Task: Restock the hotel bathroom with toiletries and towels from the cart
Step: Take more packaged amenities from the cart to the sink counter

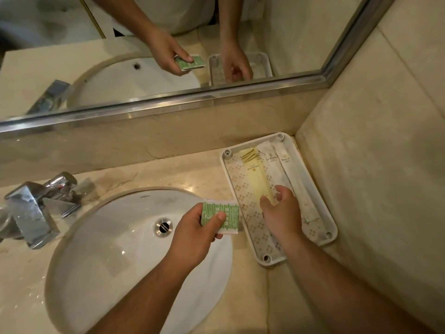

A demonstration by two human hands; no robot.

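**Inspector:** Start at the left. Fixtures?

**Assistant:** A chrome faucet [31, 210] stands at the left edge of the marble surface [183, 169], partly cut off by the frame. Beside it sits the white oval sink [101, 261], its drain [163, 226] visible in the bowl.

**Inspector:** Left hand?

**Assistant:** The left hand [195, 235] reaches in from the bottom, forearm angled up over the sink rim. It is closed on a green-and-white sachet [222, 216], thumb pressed across the face, fingers behind. The sachet is held over the right side of the sink, just beside the tray. Its print is too blurred to read.

**Inspector:** Right hand?

**Assistant:** The right hand [281, 215] reaches over the white tray [330, 227], knuckles up, fingers curled down. Thumb and forefinger pinch the near end of a pale yellow packet [256, 174], which lies lengthwise in the tray. The hand hides that end.

**Inspector:** Tray contents?

**Assistant:** The tray sits in the corner against the side wall [373, 165], with a patterned base. To the right of the yellow packet lie two long white packets [286, 165], side by side. Their labels are illegible and their near ends are partly covered by the hand.

**Inspector:** Above?

**Assistant:** The mirror [72, 32] reflects both hands, sachet and tray.
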